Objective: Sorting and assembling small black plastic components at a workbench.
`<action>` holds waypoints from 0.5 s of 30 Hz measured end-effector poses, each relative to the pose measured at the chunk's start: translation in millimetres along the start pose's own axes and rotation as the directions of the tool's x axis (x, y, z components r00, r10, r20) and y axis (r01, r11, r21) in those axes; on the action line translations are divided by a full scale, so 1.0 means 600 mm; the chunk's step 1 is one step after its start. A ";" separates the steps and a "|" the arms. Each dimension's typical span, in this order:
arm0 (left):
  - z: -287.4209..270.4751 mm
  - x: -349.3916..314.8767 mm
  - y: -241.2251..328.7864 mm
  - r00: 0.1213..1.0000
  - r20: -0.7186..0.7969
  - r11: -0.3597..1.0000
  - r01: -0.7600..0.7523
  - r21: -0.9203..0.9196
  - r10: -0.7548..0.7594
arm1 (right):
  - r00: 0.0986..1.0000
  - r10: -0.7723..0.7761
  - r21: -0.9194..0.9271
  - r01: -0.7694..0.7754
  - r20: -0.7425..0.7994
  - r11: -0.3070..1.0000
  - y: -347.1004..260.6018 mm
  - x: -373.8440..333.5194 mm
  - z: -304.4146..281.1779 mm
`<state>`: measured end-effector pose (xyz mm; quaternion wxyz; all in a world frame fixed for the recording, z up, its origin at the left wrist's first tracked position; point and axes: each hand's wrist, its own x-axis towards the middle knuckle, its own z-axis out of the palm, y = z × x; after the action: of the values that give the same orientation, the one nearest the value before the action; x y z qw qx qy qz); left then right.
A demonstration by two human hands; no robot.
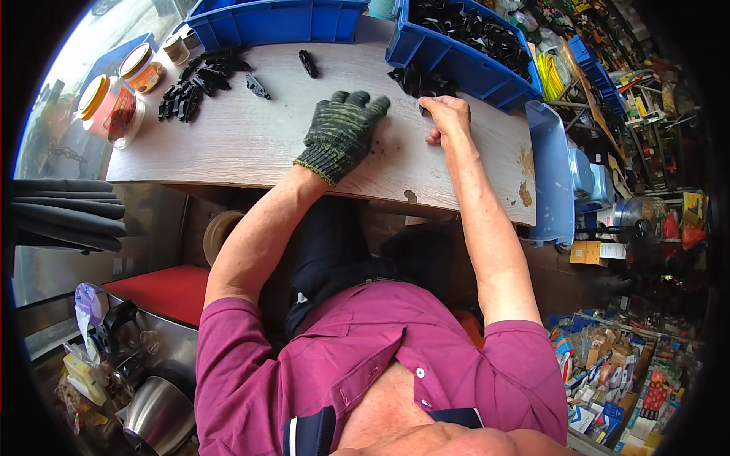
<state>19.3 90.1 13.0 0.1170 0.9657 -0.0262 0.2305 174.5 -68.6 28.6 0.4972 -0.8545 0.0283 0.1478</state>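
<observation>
My left hand (pixel 342 133), in a dark green and black knit glove, rests palm down over the middle of the table (pixel 251 152). Its fingers are slightly bent and its thumb points off to the right; nothing shows in it. My bare right hand (pixel 450 118) is closed in a pinch on a small black plastic part (pixel 423 109), mostly covered by the fingers. Just beyond it lies a heap of black plastic parts (pixel 417 79), against a blue bin. Off to the left are a single black part (pixel 308 64) and a grey-and-black clip-like piece (pixel 257 87).
A row of black clip-like pieces (pixel 194 87) lies at the left, beside lidded jars (pixel 106 106). One blue bin (pixel 277 23) stands at the back; another blue bin (pixel 456 64), full of black parts, stands back right. A pale blue tub (pixel 551 175) adjoins the table's right edge.
</observation>
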 end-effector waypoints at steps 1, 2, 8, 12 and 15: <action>-0.001 0.003 0.005 0.992 -0.087 0.996 0.087 -0.020 -0.088 | 1.000 0.001 -0.001 -0.001 -0.003 1.000 0.005 0.003 -0.003; -0.005 0.003 0.007 0.969 -0.172 0.984 0.175 -0.044 -0.180 | 1.000 -0.007 0.038 0.006 0.021 0.999 0.008 0.002 -0.006; -0.011 0.001 0.001 0.955 -0.043 0.955 0.294 0.030 -0.292 | 0.999 0.002 0.290 -0.016 0.047 0.957 0.021 -0.015 -0.023; -0.011 -0.007 0.006 0.943 -0.063 0.945 0.326 -0.021 -0.327 | 0.997 -0.032 0.437 -0.002 0.070 0.899 0.036 -0.028 -0.032; -0.013 -0.017 0.020 0.966 -0.074 0.966 0.239 -0.101 -0.247 | 0.993 -0.068 0.486 0.014 0.094 0.874 0.052 -0.036 -0.037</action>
<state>5.5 80.3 18.0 0.1895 0.9443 0.0871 0.2545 152.9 -105.3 18.6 0.6988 -0.6941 0.0191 0.1716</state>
